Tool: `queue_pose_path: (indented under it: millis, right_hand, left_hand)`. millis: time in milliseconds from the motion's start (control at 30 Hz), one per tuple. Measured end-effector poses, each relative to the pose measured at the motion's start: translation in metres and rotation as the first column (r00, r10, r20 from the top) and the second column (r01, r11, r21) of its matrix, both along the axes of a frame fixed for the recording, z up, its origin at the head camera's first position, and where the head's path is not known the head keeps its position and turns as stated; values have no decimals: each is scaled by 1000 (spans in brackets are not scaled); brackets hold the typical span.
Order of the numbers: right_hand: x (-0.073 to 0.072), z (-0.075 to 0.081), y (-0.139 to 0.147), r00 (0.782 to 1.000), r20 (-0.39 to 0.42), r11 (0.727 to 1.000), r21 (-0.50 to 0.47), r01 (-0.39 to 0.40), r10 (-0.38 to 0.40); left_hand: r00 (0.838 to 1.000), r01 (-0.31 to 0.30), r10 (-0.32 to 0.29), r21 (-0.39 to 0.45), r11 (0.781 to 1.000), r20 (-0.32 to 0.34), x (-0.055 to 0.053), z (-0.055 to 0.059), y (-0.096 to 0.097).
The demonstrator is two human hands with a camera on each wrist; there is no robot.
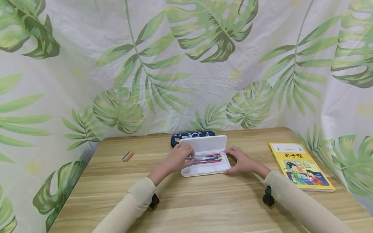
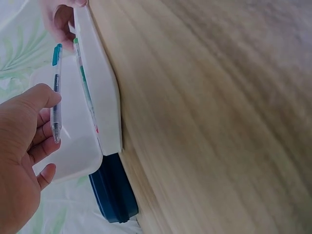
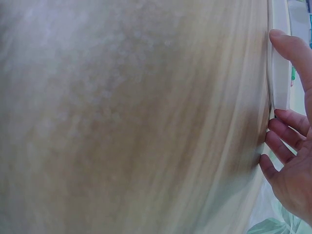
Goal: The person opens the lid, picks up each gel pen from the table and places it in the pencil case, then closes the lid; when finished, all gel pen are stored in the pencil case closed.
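A white pencil box [image 1: 205, 172] lies with its lid [image 1: 204, 144] raised at the back, several pens [image 1: 208, 159] inside it. Over its left part, my left hand [image 1: 181, 157] pinches a clear gel pen [image 2: 57, 92] with a teal end between thumb and fingers; the pen is above the box. My right hand [image 1: 240, 160] holds the box's right end, thumb at the front corner and fingers round the side. In the right wrist view, the thumb and fingertips [image 3: 279, 34] touch the box's white wall [image 3: 280, 73].
Behind the lid sits a dark blue patterned pencil case [image 1: 175, 138]. A small block with blue and orange-brown parts [image 1: 128, 156] lies on the left of the wooden table [image 1: 186, 207]. At the right is a yellow book [image 1: 301, 166]. A leaf-print cloth [image 1: 163, 81] hangs behind the table.
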State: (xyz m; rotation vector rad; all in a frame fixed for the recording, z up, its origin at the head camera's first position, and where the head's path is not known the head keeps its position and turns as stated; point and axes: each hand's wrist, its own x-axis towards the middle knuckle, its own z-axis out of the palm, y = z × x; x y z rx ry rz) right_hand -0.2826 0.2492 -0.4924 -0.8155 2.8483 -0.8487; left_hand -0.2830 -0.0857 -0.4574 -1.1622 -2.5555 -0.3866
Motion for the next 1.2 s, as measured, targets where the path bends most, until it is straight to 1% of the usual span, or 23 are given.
queue_pose_path:
  millis: [167,300,567,800,1067,1200]
  right_hand:
    - [-1,-3,1,1000,2,1000,1,4,-4]
    - [-1,-4,2,1000,-6,1000,-1,3,-3]
    - [0,-2,1,1000,7,1000,-12,4,-4]
    - [1,0,1,1000,6,1000,-15,6,-6]
    - [1,2,0,1000,3,1000,-22,1,-1]
    - [1,2,0,1000,7,1000,-14,3,-3]
  left_hand:
    - [1000,6,-5,-34,999,24,1,-2,4]
    - [1000,5,-3,-63,998,28,3,-2,7]
    - [999,-33,37,-142,989,21,4,-2,13]
    - [999,-44,46,-145,988,8,3,-3,17]
    - [997,-75,73,-180,981,-19,0,-8,22]
    - [996,-87,83,-180,980,-32,0,-10,24]
